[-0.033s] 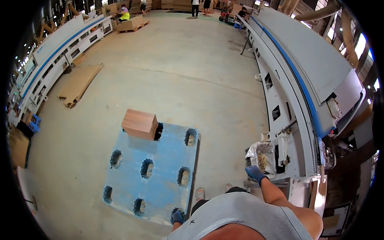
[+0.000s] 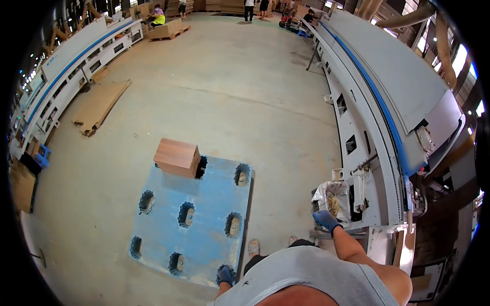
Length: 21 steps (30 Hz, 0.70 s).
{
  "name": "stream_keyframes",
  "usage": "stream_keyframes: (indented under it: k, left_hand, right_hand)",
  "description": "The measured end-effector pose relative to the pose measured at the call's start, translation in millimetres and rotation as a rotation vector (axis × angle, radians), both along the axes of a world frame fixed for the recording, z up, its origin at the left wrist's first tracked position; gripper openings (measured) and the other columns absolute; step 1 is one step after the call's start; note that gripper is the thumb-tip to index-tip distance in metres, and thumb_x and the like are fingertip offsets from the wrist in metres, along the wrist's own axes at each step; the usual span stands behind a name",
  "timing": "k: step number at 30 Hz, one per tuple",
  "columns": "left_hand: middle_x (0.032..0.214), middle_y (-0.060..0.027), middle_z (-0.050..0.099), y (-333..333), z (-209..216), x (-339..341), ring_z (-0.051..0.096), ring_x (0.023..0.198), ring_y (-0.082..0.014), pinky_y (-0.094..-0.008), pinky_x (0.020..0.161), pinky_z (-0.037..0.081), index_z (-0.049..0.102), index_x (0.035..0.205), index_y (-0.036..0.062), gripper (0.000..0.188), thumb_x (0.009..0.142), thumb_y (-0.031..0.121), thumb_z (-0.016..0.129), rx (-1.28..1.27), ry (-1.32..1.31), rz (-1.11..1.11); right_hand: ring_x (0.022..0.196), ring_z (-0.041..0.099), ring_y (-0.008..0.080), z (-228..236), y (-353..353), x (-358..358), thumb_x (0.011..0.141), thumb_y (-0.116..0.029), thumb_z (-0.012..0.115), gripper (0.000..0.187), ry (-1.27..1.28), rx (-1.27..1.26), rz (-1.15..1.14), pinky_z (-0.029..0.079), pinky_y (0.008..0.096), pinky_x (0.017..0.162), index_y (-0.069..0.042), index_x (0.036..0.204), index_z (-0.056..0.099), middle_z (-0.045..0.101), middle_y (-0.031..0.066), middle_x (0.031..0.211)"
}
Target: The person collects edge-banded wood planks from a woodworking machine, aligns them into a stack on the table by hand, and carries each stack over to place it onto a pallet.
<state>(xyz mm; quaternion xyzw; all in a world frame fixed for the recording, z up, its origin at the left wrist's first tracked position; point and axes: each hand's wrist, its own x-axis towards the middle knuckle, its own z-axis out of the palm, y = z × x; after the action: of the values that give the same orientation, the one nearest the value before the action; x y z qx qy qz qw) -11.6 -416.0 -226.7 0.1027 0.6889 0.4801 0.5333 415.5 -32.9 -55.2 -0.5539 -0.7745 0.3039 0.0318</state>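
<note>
A blue plastic pallet (image 2: pixel 196 219) with several round holes lies on the concrete floor in front of me. A brown stack of wooden boards (image 2: pixel 177 157) sits on its far left corner. My left hand (image 2: pixel 225 275), in a blue glove, hangs low over the pallet's near right corner; its fingers look curled, and I cannot tell whether it touches the pallet. My right hand (image 2: pixel 325 220), also in a blue glove, reaches out to the right. It rests beside a crumpled bag of scraps (image 2: pixel 332 196) at the end of the long machine, with nothing visibly in it.
A long white and blue machine (image 2: pixel 377 102) runs along the right side, and another machine line (image 2: pixel 66 76) runs along the left. Flat boards (image 2: pixel 99 104) lie on the floor at left. People (image 2: pixel 157 15) work by stacked pallets at the far end.
</note>
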Motion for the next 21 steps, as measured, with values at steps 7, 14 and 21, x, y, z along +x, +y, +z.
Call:
stream_keyframes:
  k: [7, 14, 21]
  left_hand:
    - [0.096, -0.0069, 0.069, 44.3, -23.0, -27.3, 0.066, 0.083, -0.0272, -0.0405, 0.067, 0.053, 0.064, 0.104, 0.0065, 0.031, 0.097, 0.036, 0.057, -0.091, -0.481, 0.604]
    - [0.067, -0.0058, 0.057, -2.4, -43.7, 13.4, 0.056, 0.056, -0.0239, -0.0466, 0.049, 0.046, 0.054, 0.079, 0.0184, 0.018, 0.093, 0.028, 0.052, -0.532, -0.644, 0.237]
    - [0.099, -0.0095, 0.065, 23.7, -27.6, -41.3, 0.058, 0.068, -0.023, -0.0412, 0.056, 0.048, 0.057, 0.116, 0.0097, 0.03, 0.094, 0.03, 0.057, -0.247, -0.381, 0.368]
  right_hand:
    - [0.063, 0.061, 0.0221, 109.0, 0.3, -0.7, 0.088, -0.032, 0.06, 0.033, 0.012, -0.337, -0.244, 0.048, 0.0384, 0.061, -0.001, 0.08, 0.068, 0.064, 0.0185, 0.07]
    - [0.064, 0.057, 0.0148, 190.1, 68.1, 51.3, 0.091, -0.03, 0.059, 0.033, 0.055, 0.117, -0.248, 0.047, 0.0354, 0.063, 0.001, 0.082, 0.068, 0.062, 0.0096, 0.066]
    - [0.07, 0.054, 0.01, 214.8, 11.1, 77.6, 0.094, -0.027, 0.059, 0.031, -0.051, 0.032, -0.293, 0.048, 0.0332, 0.066, 0.002, 0.095, 0.07, 0.062, 0.003, 0.071]
